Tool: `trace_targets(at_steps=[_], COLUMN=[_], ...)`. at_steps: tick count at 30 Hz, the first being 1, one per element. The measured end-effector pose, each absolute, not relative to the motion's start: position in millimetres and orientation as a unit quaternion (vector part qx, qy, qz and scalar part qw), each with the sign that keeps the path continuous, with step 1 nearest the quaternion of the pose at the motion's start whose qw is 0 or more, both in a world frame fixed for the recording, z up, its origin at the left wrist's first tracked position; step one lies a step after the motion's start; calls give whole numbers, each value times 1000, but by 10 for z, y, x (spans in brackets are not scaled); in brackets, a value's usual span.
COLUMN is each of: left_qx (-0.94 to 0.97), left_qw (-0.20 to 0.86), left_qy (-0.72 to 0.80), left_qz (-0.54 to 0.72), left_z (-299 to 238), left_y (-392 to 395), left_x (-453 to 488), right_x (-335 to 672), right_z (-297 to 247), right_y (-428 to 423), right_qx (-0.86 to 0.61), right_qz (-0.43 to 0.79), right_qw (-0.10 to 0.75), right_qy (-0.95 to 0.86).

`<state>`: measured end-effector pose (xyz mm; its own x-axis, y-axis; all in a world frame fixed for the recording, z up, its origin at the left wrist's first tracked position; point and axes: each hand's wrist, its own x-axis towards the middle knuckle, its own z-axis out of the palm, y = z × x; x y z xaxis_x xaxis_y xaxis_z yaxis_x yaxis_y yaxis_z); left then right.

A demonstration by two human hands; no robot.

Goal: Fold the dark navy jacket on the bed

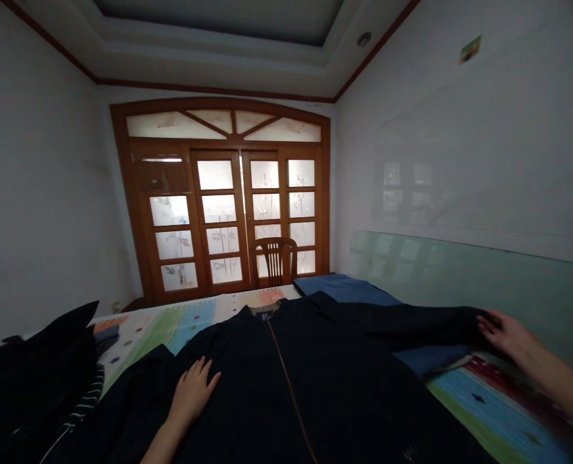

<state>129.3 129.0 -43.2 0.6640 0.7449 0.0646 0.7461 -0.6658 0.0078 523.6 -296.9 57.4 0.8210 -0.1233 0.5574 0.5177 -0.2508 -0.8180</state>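
Note:
A dark zip-up jacket (344, 380) lies spread front side up on a bed, its collar toward the far end and a brownish zipper line running down its middle. My left hand (195, 386) rests flat on the jacket's left chest area, fingers extended. At the right, my right hand (506, 335) grips the end of the jacket's sleeve, which is stretched out sideways. The other sleeve lies down along the left side. Beneath the outstretched sleeve, part of a folded blue garment (354, 289) shows.
Dark clothes (35, 380) with a striped edge are heaped at the left. The bed wears a colourful patterned sheet (170, 325). A pale green headboard-like panel (460, 270) borders the right side. Beyond the bed stand a wooden chair (275, 243) and glazed wooden doors (221, 209).

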Motion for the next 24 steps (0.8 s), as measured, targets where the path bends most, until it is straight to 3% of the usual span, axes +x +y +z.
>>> trace_targets(at_steps=[4, 7, 11, 14, 17, 20, 24], left_qx=[-912, -911, -913, -897, -861, -830, -807], left_qw=[0, -11, -42, -110, -207, -283, -375], left_qy=[-410, -410, -392, -385, -392, -393, -375], left_qz=[-26, -36, -101, -186, -249, -277, -259], left_z=[-450, -461, -521, -571, -559, -478, -356], left_y=[1328, 1345, 1408, 1479, 1504, 1457, 1349], left_x=[1294, 1291, 1280, 1272, 1271, 1277, 1286], right_x=[5210, 4697, 3587, 2940, 2707, 2802, 3185], right_z=[970, 1162, 984, 424, -139, -308, -61], right_y=[-2509, -2127, -1683, -1440, -1328, -1372, -1562], right_qx=[-728, -721, -664, -577, -437, -435, -542], right_qz=[-248, -241, -277, -248, -248, -213, -141], right_qw=[613, 580, 353, 166, 53, 20, 41], right_qy=[-180, -294, -599, -760, -863, -874, -827])
